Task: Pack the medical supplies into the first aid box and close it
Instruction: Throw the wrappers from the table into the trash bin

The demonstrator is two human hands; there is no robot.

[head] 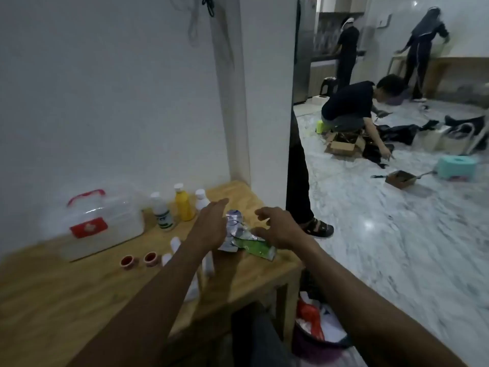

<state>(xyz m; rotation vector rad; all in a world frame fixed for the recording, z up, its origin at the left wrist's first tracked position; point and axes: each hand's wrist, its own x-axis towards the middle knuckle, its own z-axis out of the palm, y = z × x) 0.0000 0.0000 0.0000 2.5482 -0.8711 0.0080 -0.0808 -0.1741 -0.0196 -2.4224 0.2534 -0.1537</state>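
A clear first aid box (pixel 105 221) with a red handle and red latch stands closed on the wooden table (pixel 66 287) against the wall. Behind my hands stand a white bottle (pixel 162 211), a yellow bottle (pixel 183 203) and another white bottle (pixel 201 198). Foil pill strips (pixel 235 231) and a green packet (pixel 258 249) lie in a small pile. My left hand (pixel 211 223) reaches over the pile's left side, fingers straight. My right hand (pixel 277 229) hovers over its right side, fingers loosely curled, thumb near the foil. Two red-capped small jars (pixel 140 259) and white tubes (pixel 174 245) sit nearer me.
The table's right edge drops to a marble floor (pixel 383 247). A bag of clutter (pixel 317 327) sits beside the table leg. Someone's sandalled foot (pixel 317 227) stands just past the table corner. Other people work on the floor and at counters far right.
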